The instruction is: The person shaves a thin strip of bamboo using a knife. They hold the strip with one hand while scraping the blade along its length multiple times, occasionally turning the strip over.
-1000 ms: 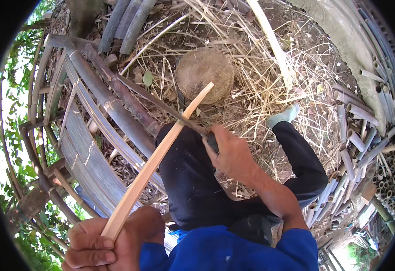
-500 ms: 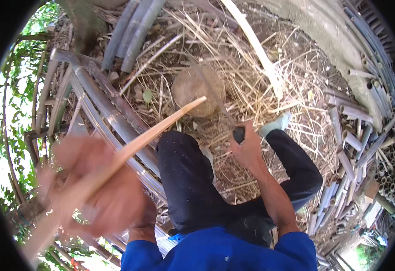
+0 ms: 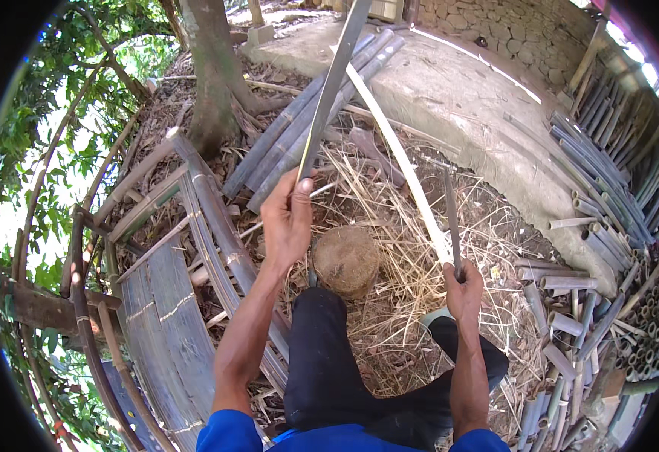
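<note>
My left hand (image 3: 287, 224) is closed round the lower end of a long split bamboo strip (image 3: 331, 90), dark grey on the face and pale along one edge. The strip stands nearly upright, and its top runs out of the picture. In my right hand (image 3: 464, 292) is a long-bladed knife (image 3: 451, 215), its fingers wrapped round the handle and its blade pointing away from me. Between the two hands a round wooden block (image 3: 346, 261) rests on the ground, just beyond my knee. The blade is apart from both strip and block.
Pale bamboo shavings (image 3: 405, 286) litter the ground, with a long pale strip (image 3: 397, 151) lying across them. A bamboo bench (image 3: 167, 316) stands at left. Grey bamboo poles (image 3: 299, 128) lie by a tree (image 3: 212, 75). Cut bamboo pieces (image 3: 570, 282) pile up at right beside a concrete ledge (image 3: 465, 128).
My left hand has swung up from the lower left to the middle, and the bamboo strip now stands upright with its dark face showing. The knife has turned away from the block. My view has tilted up.
</note>
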Motion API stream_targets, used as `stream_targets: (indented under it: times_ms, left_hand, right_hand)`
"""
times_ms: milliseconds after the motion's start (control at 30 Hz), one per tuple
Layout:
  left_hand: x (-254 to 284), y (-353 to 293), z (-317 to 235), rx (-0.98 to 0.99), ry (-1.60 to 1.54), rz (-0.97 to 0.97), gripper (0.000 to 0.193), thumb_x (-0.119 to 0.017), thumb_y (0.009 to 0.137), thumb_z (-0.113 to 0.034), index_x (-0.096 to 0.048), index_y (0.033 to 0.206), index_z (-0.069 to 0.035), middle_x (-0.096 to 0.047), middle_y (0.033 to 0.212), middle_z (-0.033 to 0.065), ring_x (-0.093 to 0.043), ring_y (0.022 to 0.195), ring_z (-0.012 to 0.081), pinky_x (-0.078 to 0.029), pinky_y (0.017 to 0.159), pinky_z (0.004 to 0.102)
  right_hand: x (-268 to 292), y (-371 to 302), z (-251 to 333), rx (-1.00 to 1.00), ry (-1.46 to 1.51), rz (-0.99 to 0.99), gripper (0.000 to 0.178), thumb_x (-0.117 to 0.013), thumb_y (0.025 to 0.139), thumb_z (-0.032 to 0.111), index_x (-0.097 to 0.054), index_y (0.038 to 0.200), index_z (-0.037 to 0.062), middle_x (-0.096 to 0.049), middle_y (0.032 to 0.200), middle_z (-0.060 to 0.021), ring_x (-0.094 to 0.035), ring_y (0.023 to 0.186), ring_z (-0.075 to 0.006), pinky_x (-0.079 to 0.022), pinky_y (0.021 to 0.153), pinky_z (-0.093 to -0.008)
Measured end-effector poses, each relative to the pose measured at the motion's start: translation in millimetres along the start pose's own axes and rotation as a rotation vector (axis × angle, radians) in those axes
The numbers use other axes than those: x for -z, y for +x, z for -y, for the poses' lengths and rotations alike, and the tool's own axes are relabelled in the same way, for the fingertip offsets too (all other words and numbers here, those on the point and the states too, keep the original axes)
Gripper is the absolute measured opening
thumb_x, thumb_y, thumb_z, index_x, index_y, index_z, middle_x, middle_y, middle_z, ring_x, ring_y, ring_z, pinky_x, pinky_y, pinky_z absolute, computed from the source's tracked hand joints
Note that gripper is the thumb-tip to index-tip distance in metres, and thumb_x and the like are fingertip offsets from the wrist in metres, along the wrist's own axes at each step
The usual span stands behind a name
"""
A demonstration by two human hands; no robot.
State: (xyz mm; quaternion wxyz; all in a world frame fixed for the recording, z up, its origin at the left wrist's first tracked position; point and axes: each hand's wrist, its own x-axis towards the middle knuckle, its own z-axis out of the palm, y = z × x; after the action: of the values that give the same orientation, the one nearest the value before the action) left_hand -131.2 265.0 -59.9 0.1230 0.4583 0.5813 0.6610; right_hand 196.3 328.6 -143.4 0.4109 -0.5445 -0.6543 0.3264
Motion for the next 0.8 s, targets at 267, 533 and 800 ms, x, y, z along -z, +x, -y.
stream_targets:
  times_ms: [267, 533, 800]
  left_hand:
    - [15.3, -89.0, -45.9, 0.276, -0.084, 0.135, 0.035, -0.069, 0.093, -0.004, -0.064, 0.126, 0.007, -0.069, 0.097, 0.0012, -0.058, 0.083, 0.0048, -0.046, 0.072, 0.0232]
    - [-6.7, -150.7, -43.5, 0.353, -0.196, 0.287, 0.030, -0.064, 0.094, -0.001, -0.066, 0.123, 0.007, -0.068, 0.096, -0.0008, -0.057, 0.082, 0.0049, -0.045, 0.071, 0.0232]
    - [-3.2, -171.7, -56.8, 0.464, -0.193, 0.294, 0.028, -0.065, 0.095, -0.002, -0.066, 0.123, 0.004, -0.062, 0.089, -0.0055, -0.047, 0.074, 0.0015, -0.036, 0.061, 0.0198]
  right_hand:
    - [-9.5, -21.4, 67.2, 0.084, 0.070, 0.195, 0.044, -0.063, 0.098, 0.046, -0.065, 0.094, 0.0022, -0.059, 0.066, -0.0080, -0.054, 0.061, -0.0170, -0.043, 0.059, -0.0343]
    - [-6.3, -62.4, 94.0, 0.483, -0.349, 0.375, 0.052, -0.068, 0.089, 0.056, -0.066, 0.084, 0.0044, -0.062, 0.059, -0.0162, -0.066, 0.056, -0.0378, -0.052, 0.055, -0.0472]
    - [5.8, -50.2, 87.6, 0.416, -0.440, 0.374, 0.061, -0.065, 0.089, 0.062, -0.062, 0.074, 0.0032, -0.059, 0.056, -0.0166, -0.063, 0.054, -0.0355, -0.050, 0.054, -0.0446]
